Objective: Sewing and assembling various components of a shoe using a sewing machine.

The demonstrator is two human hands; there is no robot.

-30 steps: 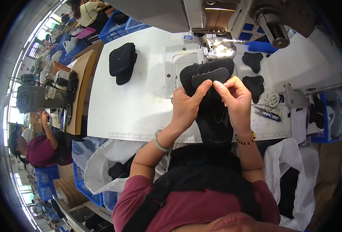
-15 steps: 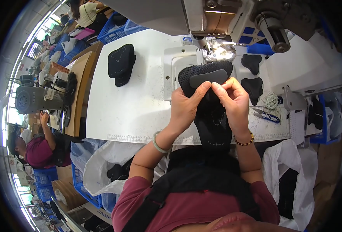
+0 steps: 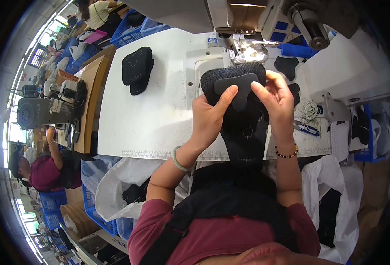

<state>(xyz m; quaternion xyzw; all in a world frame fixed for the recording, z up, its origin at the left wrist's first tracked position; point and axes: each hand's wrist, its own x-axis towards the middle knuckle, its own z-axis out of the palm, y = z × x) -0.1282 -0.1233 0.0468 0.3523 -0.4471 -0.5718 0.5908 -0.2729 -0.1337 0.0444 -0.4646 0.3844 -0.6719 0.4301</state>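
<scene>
On the head cam I've got both hands up over the table [image 3: 159, 119], in front of the sewing m/c [image 3: 234, 17]. Mesh pc [image 3: 210, 79], blk, is b/w them, w/ a smooth dark patch [image 3: 237, 83] lying on its face, roughly T-shaped, stem toward the wearer.

L hand [image 3: 210, 117]: thumb pressed on patch's lower L part, fingers behind mesh pc, so it's pinching both. R hand [image 3: 278, 99]: thumb tip at patch's R edge, fingers bent round mesh pc's R edge, gripping it; fingertips behind are hidden, so can't tell exact contact there. Hands apart, patch mid-gap, just above thumb level.

Below, b/w the wrists, blk pcs [image 3: 243, 145] w/ light stitching run down over the table's front edge; can't tell if joined to mesh pc.

Well off to L: blk stack [image 3: 137, 66] on table. R of R hand: blk pad [image 3: 286, 66] farther back, another partly hidden by the hand; thread [image 3: 309, 110], pale & tangled, w/ snips [image 3: 309, 128] just below. Far L, a co-worker [image 3: 47, 170] sits by another m/c [image 3: 45, 112].
</scene>
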